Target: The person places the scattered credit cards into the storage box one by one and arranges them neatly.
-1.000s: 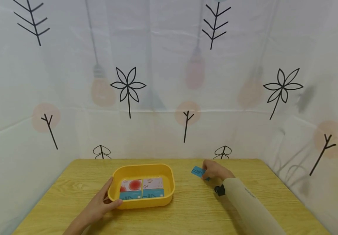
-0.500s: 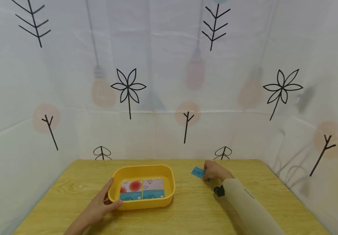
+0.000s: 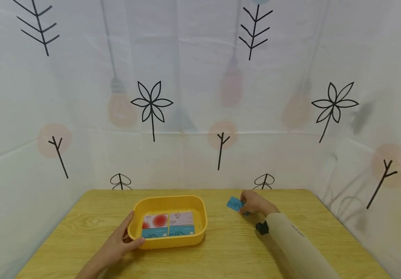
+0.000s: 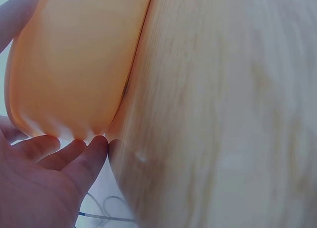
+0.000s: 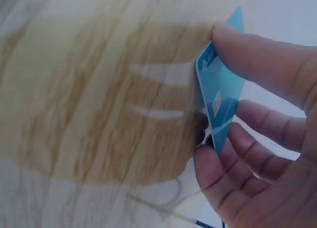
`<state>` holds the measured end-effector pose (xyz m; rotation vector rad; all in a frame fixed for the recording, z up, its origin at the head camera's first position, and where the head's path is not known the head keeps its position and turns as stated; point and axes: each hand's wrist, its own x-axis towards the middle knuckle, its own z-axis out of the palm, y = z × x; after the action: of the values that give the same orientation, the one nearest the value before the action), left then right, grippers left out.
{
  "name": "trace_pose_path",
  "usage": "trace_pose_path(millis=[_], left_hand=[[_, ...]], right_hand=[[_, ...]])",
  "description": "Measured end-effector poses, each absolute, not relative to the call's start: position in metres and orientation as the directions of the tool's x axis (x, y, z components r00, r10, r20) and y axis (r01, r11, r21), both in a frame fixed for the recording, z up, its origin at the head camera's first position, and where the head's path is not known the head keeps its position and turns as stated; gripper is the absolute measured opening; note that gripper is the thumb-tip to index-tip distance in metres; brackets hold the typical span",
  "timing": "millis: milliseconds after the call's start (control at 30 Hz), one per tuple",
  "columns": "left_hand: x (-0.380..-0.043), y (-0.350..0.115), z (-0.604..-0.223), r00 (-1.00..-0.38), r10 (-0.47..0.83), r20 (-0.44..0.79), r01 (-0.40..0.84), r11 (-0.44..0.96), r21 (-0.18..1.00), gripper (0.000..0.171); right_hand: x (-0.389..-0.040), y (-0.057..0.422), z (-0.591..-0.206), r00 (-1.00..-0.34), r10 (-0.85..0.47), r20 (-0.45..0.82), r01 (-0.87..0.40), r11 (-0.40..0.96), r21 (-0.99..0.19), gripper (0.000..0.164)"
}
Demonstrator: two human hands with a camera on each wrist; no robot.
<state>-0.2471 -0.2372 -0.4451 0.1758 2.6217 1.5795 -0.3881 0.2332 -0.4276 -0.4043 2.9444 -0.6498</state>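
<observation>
In the head view a yellow plastic tray [image 3: 172,242] sits on the table, with two blue cards and two pale cards with red designs lying flat inside. My left hand [image 3: 116,244] grips its left end, thumb over the near corner of the rim. The left wrist view has the fingertips of this hand [image 4: 47,173] pressed along the tray's outer wall [image 4: 79,65]. To the right of the tray, my right hand [image 3: 254,202] holds a blue card [image 3: 234,203]. Seen from the right wrist, thumb and fingers pinch this card [image 5: 220,84] by its edges, tilted above the table.
The wooden table [image 3: 221,259] runs back to a white curtain [image 3: 193,155] with printed plants and bulbs, which also hangs at both sides. A thin cable [image 5: 163,205] shows beyond the table edge in the right wrist view.
</observation>
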Motion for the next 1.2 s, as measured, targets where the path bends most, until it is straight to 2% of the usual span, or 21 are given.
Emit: trace_pose_path(millis=[367, 667, 1033, 1200], left_hand=[[-0.248, -0.2376, -0.4457, -0.991, 0.134, 0.001, 0.063, 0.463, 0.884, 0.1], [-0.2467, -0.2362, -0.4469, -0.993, 0.121, -0.015, 0.043, 0.466, 0.884, 0.101], [-0.2468, -0.2358, -0.4464, -0.994, 0.108, -0.03, 0.026, 0.482, 0.876, 0.102], [-0.2473, -0.2356, -0.4464, -0.994, 0.109, -0.03, 0.025, 0.477, 0.878, 0.102]], right_hand=[[-0.3892, 0.2383, -0.4325, -0.939, -0.343, 0.019, -0.318, 0.849, -0.421, 0.041], [-0.3889, 0.2362, -0.4328, -0.929, -0.371, 0.003, -0.351, 0.876, -0.329, 0.036], [-0.3853, 0.2348, -0.427, -0.916, -0.401, -0.003, -0.389, 0.89, -0.237, 0.054], [-0.3845, 0.235, -0.4255, -0.915, -0.404, -0.007, -0.392, 0.893, -0.223, 0.056]])
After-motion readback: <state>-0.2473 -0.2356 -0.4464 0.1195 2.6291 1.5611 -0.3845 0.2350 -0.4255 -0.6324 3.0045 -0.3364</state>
